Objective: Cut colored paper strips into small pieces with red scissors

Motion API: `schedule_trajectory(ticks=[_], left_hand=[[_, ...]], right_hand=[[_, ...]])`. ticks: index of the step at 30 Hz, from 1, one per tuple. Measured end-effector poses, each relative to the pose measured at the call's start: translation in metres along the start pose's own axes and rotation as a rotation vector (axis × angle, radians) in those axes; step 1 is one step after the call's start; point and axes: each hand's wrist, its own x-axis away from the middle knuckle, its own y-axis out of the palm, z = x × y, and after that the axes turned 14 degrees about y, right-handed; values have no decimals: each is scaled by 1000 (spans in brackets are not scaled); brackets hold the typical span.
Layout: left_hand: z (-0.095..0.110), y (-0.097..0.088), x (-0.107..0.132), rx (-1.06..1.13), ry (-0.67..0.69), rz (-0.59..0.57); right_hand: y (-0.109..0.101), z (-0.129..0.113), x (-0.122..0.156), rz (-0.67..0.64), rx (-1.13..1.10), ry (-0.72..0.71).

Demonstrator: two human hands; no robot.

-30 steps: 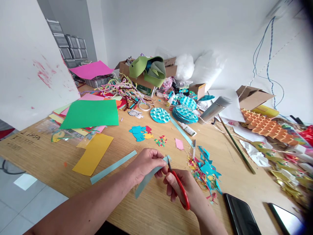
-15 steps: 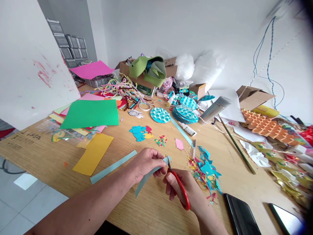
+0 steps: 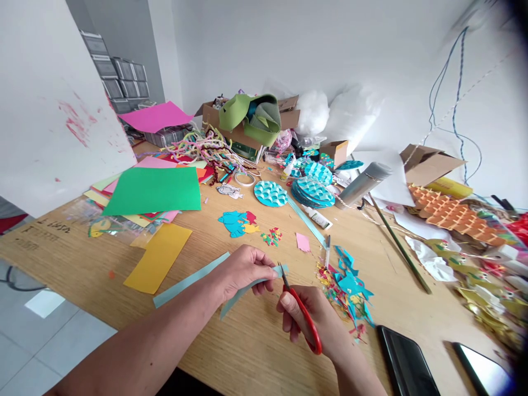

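My left hand point(image 3: 243, 269) pinches a pale blue paper strip point(image 3: 237, 297) near its far end, above the wooden table point(image 3: 256, 352). My right hand point(image 3: 313, 322) grips red-handled scissors point(image 3: 303, 316), fingers through the loops. The blades touch the strip's end just right of my left thumb. The strip hangs down and to the left under my left hand. A second pale blue strip point(image 3: 187, 280) lies flat on the table to the left of my left wrist.
Blue and mixed paper scraps point(image 3: 346, 289) lie right of the scissors. Two dark phones point(image 3: 406, 360) rest at the near right edge. Green sheet point(image 3: 154, 190), yellow sheet point(image 3: 159, 257), blue scalloped discs point(image 3: 311, 190), a metal flask point(image 3: 363, 184) and boxes crowd the back.
The hanging strip has swung lower and flatter to the left. My left hand shifted slightly left and up. The scissors stay at the strip's end.
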Motion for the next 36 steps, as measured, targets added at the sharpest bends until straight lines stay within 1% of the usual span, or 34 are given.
schedule_trajectory(ticks=[5, 13, 19, 21, 22, 23, 24, 27, 28, 29, 30, 31, 33, 34, 35, 36], left_hand=[[0, -1, 0, -45, -18, -23], [0, -5, -1, -72, -24, -61], [0, -13, -1, -119, 5, -132], [-1, -15, -2, -137, 44, -166], [-1, -16, -2, -159, 86, -161], [0, -16, -2, -193, 149, -124], [1, -15, -2, -239, 241, -53], [10, -9, 5, -378, 602, 256], [13, -7, 8, -393, 687, 311], [16, -5, 12, -376, 690, 274], [18, -2, 15, -347, 628, 164], [20, -1, 18, -329, 529, 24], [18, 2, 19, -278, 257, -264], [16, 3, 19, -253, 124, -377], [13, 3, 17, -235, 14, -457], [9, 4, 16, -230, -60, -504]], right_hand=[[0, 0, 0, -21, 18, -34], [-1, -1, 1, -29, 21, -9], [-1, -1, 1, -44, -6, -4], [-2, -1, 2, -53, -50, -13], [-3, -1, 2, -55, -80, -19], [-3, -2, 3, -56, -113, -26], [-4, -2, 4, -56, -146, -33], [-5, -5, 6, -41, -223, -50], [-5, -5, 7, -35, -240, -58], [-5, -6, 7, -28, -254, -68], [-5, -6, 8, -21, -267, -81], [-4, -7, 8, -15, -281, -96], [-4, -7, 8, 1, -311, -127], [-4, -8, 8, 4, -317, -137], [-3, -8, 8, 6, -316, -147], [-3, -8, 8, 6, -312, -156]])
